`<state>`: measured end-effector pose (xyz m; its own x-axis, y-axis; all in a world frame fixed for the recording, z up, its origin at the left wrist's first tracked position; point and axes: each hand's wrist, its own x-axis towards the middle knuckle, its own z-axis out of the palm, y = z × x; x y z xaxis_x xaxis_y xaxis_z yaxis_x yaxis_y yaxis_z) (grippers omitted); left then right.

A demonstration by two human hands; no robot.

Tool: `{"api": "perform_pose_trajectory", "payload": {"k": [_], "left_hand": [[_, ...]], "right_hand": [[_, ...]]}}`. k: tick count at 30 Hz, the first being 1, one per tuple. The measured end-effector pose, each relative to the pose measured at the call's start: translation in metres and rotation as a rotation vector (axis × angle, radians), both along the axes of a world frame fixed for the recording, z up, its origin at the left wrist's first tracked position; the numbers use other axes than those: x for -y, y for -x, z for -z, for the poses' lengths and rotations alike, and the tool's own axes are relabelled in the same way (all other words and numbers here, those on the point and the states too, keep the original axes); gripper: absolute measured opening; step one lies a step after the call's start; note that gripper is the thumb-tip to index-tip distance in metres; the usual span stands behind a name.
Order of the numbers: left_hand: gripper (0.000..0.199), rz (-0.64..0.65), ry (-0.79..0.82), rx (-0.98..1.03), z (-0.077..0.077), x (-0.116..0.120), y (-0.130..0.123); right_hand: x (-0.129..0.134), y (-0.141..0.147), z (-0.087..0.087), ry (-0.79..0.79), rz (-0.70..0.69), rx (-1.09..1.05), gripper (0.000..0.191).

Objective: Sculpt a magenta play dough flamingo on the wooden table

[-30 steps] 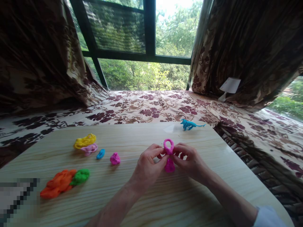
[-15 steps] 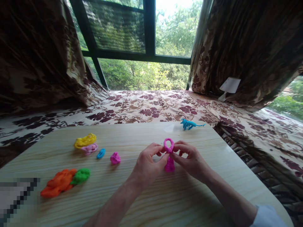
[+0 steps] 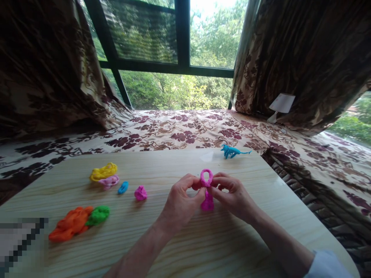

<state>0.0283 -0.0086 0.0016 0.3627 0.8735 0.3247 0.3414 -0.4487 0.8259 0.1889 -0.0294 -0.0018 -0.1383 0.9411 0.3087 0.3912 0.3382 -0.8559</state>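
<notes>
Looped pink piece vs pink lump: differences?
The looped pink piece is pinched by the left hand and right hand; the pink lump lies on the table, untouched. The looped pink piece has an open ring on top; the pink lump shows no hole. Both are bright pink.

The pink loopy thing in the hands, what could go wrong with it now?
The left grip and right grip pinch the pink loopy thing at its narrow middle, so squeezing too hard might thin or break it there.
Its round loop stands up with nothing holding the top, so it could bend or the hole could squash.
The pink lump sits off to the side of the left grip, so a careless sweep that way might bump it.
</notes>
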Motion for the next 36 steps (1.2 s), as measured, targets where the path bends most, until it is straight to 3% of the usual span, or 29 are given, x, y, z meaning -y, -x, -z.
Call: {"api": "perform_pose_trajectory", "payload": {"k": [5, 10, 14, 22, 27, 36], "left_hand": [[0.012, -0.009, 0.012, 0.016, 0.001, -0.002, 0.0], [0.018, 0.005, 0.027, 0.051, 0.002, -0.004, 0.0], [0.019, 0.012, 0.061, 0.076, 0.001, -0.003, 0.0], [0.033, 0.116, 0.53, 0.301, 0.002, -0.003, 0.0], [0.028, 0.131, 0.641, 0.403, -0.002, -0.005, -0.002], [0.027, 0.18, 0.709, 0.386, -0.003, -0.01, -0.003]], "right_hand": [[-0.002, -0.004, 0.001, 0.074, -0.003, -0.057, 0.011], [-0.004, -0.007, -0.001, 0.269, -0.136, -0.287, 0.02], [-0.004, -0.005, 0.001, 0.332, -0.141, -0.431, 0.022], [-0.008, -0.005, 0.007, 0.278, -0.124, -0.425, 0.021], [-0.008, -0.008, 0.007, 0.18, -0.101, -0.316, 0.019], [-0.006, -0.011, 0.002, 0.096, -0.11, -0.218, 0.022]]}}
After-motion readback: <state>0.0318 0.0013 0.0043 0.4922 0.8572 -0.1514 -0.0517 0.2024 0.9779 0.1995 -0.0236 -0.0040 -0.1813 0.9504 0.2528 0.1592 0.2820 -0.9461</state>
